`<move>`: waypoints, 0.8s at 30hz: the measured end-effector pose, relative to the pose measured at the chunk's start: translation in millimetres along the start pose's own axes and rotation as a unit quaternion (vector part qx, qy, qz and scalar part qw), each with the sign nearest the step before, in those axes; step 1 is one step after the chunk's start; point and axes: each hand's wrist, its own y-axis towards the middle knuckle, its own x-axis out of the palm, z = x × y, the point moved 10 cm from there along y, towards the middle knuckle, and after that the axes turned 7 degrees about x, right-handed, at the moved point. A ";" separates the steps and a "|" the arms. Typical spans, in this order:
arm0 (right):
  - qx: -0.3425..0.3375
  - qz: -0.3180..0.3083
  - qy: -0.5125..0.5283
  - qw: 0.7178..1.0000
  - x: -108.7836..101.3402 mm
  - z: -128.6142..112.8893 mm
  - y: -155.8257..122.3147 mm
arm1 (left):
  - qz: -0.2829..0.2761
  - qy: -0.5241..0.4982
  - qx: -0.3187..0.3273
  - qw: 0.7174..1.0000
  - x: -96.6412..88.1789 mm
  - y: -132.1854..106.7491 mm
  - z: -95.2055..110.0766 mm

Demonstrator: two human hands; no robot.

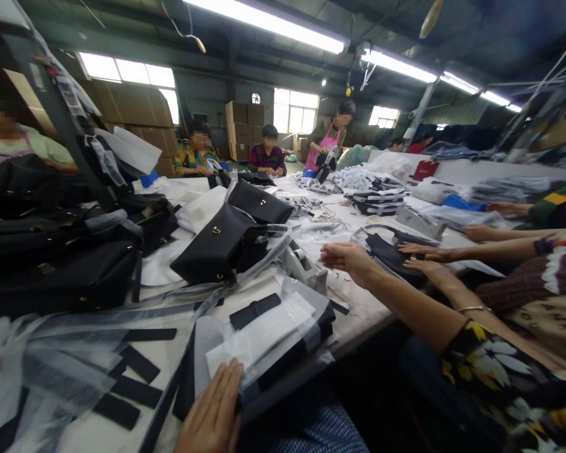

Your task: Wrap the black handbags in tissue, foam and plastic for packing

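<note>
Head view: resting the left hand [212, 406] flat, fingers together, at the near edge of a white sheet [261, 336] over a black bag [292, 358] on the bench [363, 308]; holding the right hand [353, 261] farther right, fingers curled together, near a grey tape dispenser [298, 267], impossible to tell whether gripping anything. Farther left, black handbags [217, 242]; near left, black strips [136, 391].

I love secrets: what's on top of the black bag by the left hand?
A white packet lies on the black bag, the left hand at the packet's near edge. What's underneath is covered and can't be seen.
</note>
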 end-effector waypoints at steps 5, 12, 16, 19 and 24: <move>0.063 -0.036 0.051 0.996 -9.4 42.5 -32.3 | 0.007 -0.027 -0.013 1.000 1.3 -1.1 -1.5; 0.025 0.010 -0.121 0.992 -24.6 86.0 -14.6 | 0.008 -0.022 -0.014 1.000 -3.3 -1.3 -0.4; -0.006 0.030 -0.210 0.977 -35.9 77.8 -8.8 | -0.003 -0.013 -0.063 0.998 -8.8 2.5 -0.3; -0.049 0.057 -0.262 0.962 -43.4 55.7 -28.1 | -0.008 -0.012 -0.095 0.995 -14.6 6.9 1.2; -0.216 -0.069 -0.343 0.911 26.1 -13.7 -95.5 | -0.015 -0.020 -0.122 0.992 -20.9 15.0 0.3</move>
